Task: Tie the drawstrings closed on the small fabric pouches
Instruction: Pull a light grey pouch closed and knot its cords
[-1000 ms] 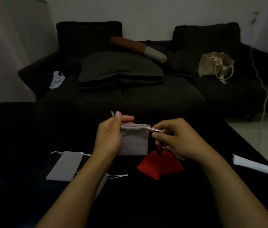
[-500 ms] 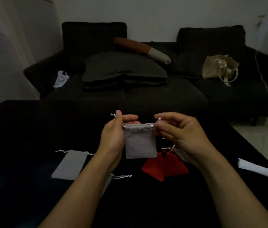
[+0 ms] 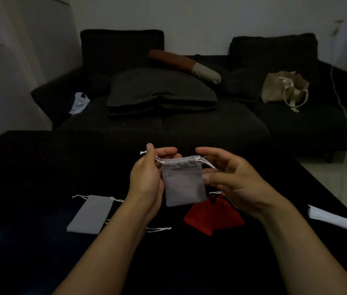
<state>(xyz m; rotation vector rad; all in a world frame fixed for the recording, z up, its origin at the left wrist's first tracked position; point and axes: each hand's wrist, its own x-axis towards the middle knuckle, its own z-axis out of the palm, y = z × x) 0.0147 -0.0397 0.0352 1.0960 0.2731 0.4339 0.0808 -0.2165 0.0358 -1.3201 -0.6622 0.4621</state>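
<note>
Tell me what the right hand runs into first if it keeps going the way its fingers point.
The right hand points leftward, toward the left hand. The held grey pouch hangs between them, so its fingertips would most likely meet that first; one fingertip already sits at its right edge. Depth is hard to judge.

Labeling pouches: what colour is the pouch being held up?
Grey, with white drawstrings; the held pouch shows clearly in the head view.

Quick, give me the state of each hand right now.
Left hand: pinches the left drawstring of the grey pouch, held up.
Right hand: fingers relaxed beside the pouch; grip on anything cannot be told.
</note>
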